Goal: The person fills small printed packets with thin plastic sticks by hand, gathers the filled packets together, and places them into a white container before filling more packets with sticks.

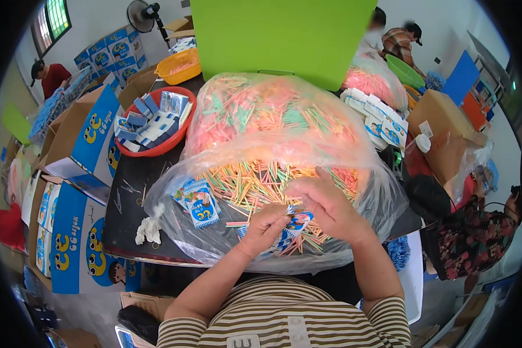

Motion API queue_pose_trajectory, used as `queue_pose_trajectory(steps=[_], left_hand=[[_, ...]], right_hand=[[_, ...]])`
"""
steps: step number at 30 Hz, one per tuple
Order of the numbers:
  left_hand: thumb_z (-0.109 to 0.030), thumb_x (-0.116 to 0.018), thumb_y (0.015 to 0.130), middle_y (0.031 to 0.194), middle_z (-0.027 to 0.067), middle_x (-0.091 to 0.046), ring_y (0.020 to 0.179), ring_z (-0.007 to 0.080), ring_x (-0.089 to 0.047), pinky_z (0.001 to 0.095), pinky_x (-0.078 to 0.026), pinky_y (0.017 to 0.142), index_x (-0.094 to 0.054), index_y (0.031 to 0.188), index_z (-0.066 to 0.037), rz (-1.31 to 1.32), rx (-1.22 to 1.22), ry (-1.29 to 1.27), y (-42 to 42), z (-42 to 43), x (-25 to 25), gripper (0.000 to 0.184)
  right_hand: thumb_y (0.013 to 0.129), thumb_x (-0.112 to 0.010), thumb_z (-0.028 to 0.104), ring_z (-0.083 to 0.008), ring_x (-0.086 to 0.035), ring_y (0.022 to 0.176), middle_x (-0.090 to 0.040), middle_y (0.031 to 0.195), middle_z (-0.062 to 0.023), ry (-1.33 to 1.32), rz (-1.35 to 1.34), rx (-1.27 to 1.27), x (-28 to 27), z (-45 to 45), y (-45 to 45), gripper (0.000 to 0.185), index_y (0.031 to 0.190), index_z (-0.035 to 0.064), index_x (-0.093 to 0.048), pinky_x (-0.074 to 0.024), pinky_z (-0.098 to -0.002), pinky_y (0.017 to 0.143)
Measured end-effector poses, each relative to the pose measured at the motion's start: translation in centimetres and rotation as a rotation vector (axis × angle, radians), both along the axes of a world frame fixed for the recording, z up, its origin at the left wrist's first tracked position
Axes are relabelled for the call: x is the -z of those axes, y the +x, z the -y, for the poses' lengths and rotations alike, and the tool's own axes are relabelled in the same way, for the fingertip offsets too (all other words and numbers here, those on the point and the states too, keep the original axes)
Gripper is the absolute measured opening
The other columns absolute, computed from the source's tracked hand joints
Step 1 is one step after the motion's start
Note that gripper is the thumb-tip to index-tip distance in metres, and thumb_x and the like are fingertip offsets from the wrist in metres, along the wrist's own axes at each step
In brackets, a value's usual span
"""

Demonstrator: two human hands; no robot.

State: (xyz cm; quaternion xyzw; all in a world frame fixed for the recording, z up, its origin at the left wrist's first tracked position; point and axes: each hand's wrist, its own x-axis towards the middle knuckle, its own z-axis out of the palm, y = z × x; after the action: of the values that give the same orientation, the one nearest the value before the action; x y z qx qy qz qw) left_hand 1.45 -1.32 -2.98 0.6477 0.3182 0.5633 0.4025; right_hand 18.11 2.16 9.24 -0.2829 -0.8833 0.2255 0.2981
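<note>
My left hand (264,228) is closed in a pinch on the edge of a small blue printed packet (300,221). My right hand (326,204) is held beside the packet with its fingers stretched out and slightly curved; its palm side is partly hidden. Both hands are over a big clear plastic bag (174,191) lying open on the table. Thin pastel sticks (243,180) in pink, yellow and green spill from its mouth. More blue printed packets (203,206) lie on the plastic to the left, and others are partly hidden beneath my hands.
A red basin (185,124) of packets stands at the left, near an orange basket (180,66). Blue printed cartons (69,232) crowd the left side. A green panel (278,40) rises behind the bag. White printed packs (383,124) lie right. Several people are around.
</note>
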Motion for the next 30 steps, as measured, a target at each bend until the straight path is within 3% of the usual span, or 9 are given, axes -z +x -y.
queue_pose_trajectory(steps=[5,7,20,23,25,29,30], left_hand=[[-0.012,-0.053,0.092,0.082,0.0054,-0.060,0.072,0.0153,-0.052,0.0284,-0.042,0.069,-0.063,0.098,0.000,-0.073,0.038,0.072,0.1,-0.3,-0.2,0.017],[-0.012,-0.052,0.092,0.082,0.0056,-0.061,0.073,0.0152,-0.053,0.0285,-0.042,0.070,-0.063,0.097,0.001,-0.044,0.031,0.085,0.1,-0.4,0.0,0.018],[-0.013,-0.053,0.092,0.080,0.0058,-0.060,0.071,0.0154,-0.052,0.0288,-0.042,0.068,-0.063,0.100,0.000,0.032,0.062,-0.035,-0.2,0.2,-0.5,0.018],[-0.012,-0.055,0.090,0.079,0.0070,-0.059,0.071,0.0178,-0.051,0.0303,-0.041,0.067,-0.063,0.103,-0.001,0.000,0.057,-0.037,-0.1,0.2,0.1,0.019],[-0.012,-0.055,0.090,0.080,0.0070,-0.059,0.072,0.0179,-0.051,0.0307,-0.042,0.068,-0.063,0.104,-0.001,-0.021,0.043,-0.005,0.3,0.2,0.2,0.019],[-0.013,-0.055,0.090,0.076,0.0077,-0.057,0.070,0.0194,-0.051,0.0318,-0.041,0.066,-0.063,0.103,-0.001,0.055,0.031,0.001,0.3,0.3,-0.5,0.019],[-0.013,-0.055,0.090,0.074,0.0080,-0.057,0.069,0.0201,-0.051,0.0324,-0.041,0.066,-0.063,0.102,-0.001,0.054,0.032,0.022,0.1,0.4,-0.7,0.019]], right_hand=[[0.094,-0.045,0.012,-0.0257,-0.057,0.105,-0.063,0.107,-0.0100,-0.057,-0.053,0.015,-0.3,-0.9,1.1,0.025,0.116,0.0037,-0.052,-0.0323,-0.0403,0.101],[0.095,-0.042,0.012,-0.0249,-0.056,0.109,-0.061,0.112,-0.0145,-0.268,-0.477,0.023,-0.7,-1.1,2.3,0.029,0.121,-0.0004,-0.048,-0.0368,-0.0343,0.098],[0.095,-0.039,0.005,-0.0239,-0.057,0.108,-0.061,0.111,-0.0153,-0.357,-0.424,-0.056,0.9,-0.7,2.4,0.029,0.122,-0.0022,-0.047,-0.0404,-0.0339,0.096],[0.095,-0.039,0.006,-0.0240,-0.055,0.111,-0.059,0.114,-0.0139,-0.380,-0.240,-0.092,1.7,-0.7,2.1,0.030,0.122,-0.0021,-0.049,-0.0387,-0.0346,0.098],[0.095,-0.040,0.009,-0.0221,-0.050,0.117,-0.055,0.121,-0.0127,-0.166,0.036,-0.107,1.9,-0.1,1.2,0.032,0.124,-0.0011,-0.050,-0.0357,-0.0346,0.100],[0.095,-0.040,0.011,-0.0231,-0.041,0.126,-0.047,0.131,-0.0147,-0.023,0.038,-0.085,1.4,-0.1,1.1,0.036,0.129,0.0001,-0.045,-0.0308,-0.0354,0.104],[0.095,-0.040,0.013,-0.0238,-0.036,0.128,-0.044,0.134,-0.0151,-0.214,-0.182,-0.086,1.2,-0.2,1.4,0.039,0.131,0.0005,-0.042,-0.0287,-0.0364,0.105]])
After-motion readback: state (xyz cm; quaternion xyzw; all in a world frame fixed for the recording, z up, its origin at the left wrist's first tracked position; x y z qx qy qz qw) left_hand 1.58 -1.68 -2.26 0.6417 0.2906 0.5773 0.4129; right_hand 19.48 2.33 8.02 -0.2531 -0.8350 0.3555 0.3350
